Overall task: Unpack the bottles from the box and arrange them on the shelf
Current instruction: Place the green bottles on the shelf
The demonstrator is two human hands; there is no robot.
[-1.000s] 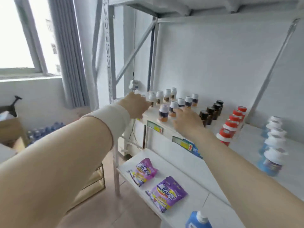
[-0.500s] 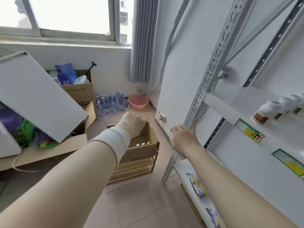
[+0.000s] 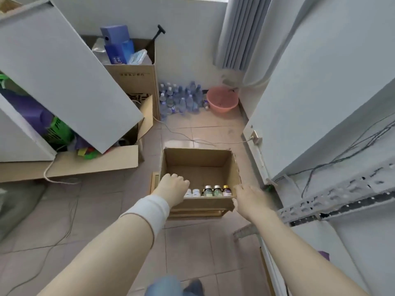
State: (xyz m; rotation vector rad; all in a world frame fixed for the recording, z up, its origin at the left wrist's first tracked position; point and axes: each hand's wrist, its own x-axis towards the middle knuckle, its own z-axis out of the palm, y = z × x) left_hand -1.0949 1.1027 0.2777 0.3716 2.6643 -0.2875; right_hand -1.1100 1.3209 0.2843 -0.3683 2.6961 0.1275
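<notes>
Big open cardboard box (image 3: 198, 165) sits on the floor, mostly empty. Remaining bottles (image 3: 210, 190) stand upright in a row along its near wall, right between both hands. Left hand (image 3: 173, 186) is loosely curled, empty, nearest the white-capped ones; right hand (image 3: 249, 196) open at the box corner.

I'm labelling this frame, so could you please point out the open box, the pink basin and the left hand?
box (image 3: 197, 158): head view, inner face of its far wall.
basin (image 3: 222, 100): head view, inside of the bowl.
left hand (image 3: 173, 184): head view, back of the hand.
</notes>
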